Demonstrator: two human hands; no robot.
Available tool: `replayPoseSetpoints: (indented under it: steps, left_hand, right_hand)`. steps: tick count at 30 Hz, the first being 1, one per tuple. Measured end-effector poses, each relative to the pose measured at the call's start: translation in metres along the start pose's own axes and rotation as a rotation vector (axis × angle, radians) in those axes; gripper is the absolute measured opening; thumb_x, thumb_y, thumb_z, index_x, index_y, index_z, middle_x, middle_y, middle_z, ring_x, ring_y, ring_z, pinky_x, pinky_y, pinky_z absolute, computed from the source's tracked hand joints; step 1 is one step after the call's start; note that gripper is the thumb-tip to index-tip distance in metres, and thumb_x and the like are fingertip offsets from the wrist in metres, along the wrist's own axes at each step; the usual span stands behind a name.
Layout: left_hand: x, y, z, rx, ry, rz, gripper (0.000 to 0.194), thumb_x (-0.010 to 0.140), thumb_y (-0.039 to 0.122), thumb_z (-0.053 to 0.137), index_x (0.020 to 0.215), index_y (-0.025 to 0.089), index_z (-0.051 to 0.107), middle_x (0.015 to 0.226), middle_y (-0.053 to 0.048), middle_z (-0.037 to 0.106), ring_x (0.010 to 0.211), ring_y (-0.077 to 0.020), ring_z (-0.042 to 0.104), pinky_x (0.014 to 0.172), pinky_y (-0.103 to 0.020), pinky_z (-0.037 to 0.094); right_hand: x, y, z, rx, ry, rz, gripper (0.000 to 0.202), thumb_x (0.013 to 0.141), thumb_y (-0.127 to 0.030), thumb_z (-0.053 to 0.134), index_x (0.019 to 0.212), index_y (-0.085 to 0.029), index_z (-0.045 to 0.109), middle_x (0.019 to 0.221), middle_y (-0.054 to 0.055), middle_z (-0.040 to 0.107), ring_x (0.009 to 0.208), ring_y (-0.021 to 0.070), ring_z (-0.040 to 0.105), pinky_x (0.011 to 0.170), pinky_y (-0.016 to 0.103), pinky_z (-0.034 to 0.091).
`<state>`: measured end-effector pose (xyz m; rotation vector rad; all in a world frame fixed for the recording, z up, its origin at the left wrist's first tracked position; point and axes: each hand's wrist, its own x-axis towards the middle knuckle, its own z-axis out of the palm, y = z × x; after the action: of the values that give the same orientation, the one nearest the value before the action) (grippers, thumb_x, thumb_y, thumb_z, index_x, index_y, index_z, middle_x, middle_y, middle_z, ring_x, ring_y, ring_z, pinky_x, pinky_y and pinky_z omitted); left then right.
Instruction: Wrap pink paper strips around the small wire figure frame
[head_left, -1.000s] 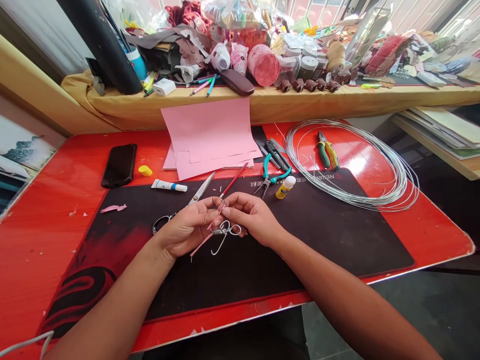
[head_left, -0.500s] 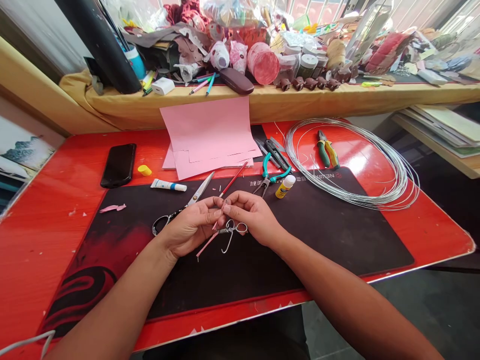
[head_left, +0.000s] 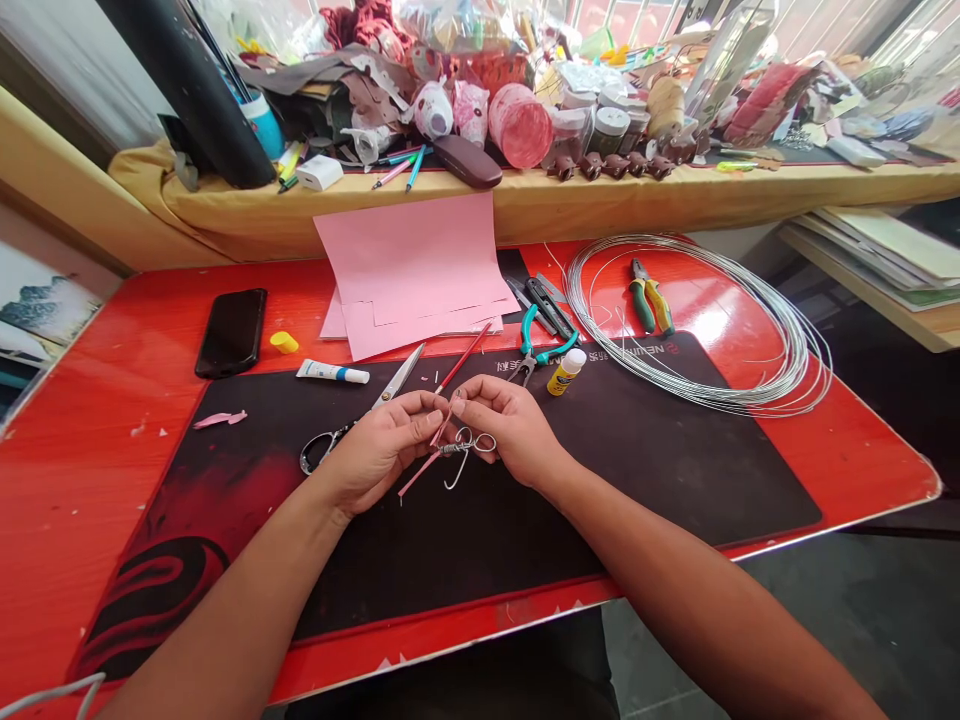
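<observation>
Both my left hand (head_left: 382,445) and right hand (head_left: 514,425) pinch the wire (head_left: 452,449) over the mat (head_left: 637,480), its hook (head_left: 463,466) now shifted rightward, apparently mid-turn.

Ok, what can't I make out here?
In the head view:
Scissors: partly hidden behind the left hand.
Bent wire piece: gripped part covered by that hand and the right hand.
White cable: cut off by the left edge.
Yellow bottle: print too small.

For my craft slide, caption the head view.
Left hand and right hand pinch a partly pink-wrapped bent-wire piece above a black-and-red desk mat.
</observation>
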<state>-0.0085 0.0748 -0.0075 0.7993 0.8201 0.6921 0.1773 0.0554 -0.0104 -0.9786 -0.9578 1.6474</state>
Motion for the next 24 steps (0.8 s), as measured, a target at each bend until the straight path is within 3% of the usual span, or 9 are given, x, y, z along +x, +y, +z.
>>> replayPoseSetpoints:
  steps: [6, 24]
  left_hand:
    - [-0.0031, 0.0076, -0.0071, 0.18, -0.018, -0.006, 0.032, 0.077, 0.038, 0.093, 0.095, 0.014, 0.081, 0.084, -0.006, 0.075, 0.072, -0.0138, 0.065, 0.07, -0.023, 0.053]
    - [-0.0037, 0.0079, -0.0081, 0.35, -0.02, 0.027, 0.029, 0.079, 0.042, 0.089, 0.088, 0.015, 0.081, 0.076, -0.006, 0.074, 0.071, -0.0157, 0.063, 0.066, -0.025, 0.05]
  right_hand:
    - [0.0015, 0.0002, -0.0028, 0.025, 0.04, -0.013, 0.034, 0.076, -0.045, 0.086, 0.083, -0.02, 0.064, 0.062, -0.007, 0.059, 0.042, 0.0055, 0.041, 0.034, 0.019, 0.032]
    - [0.0005, -0.0013, -0.0031, -0.004, 0.041, -0.009, 0.035, 0.075, -0.048, 0.085, 0.084, -0.02, 0.065, 0.064, -0.007, 0.059, 0.042, 0.0059, 0.044, 0.035, 0.019, 0.033]
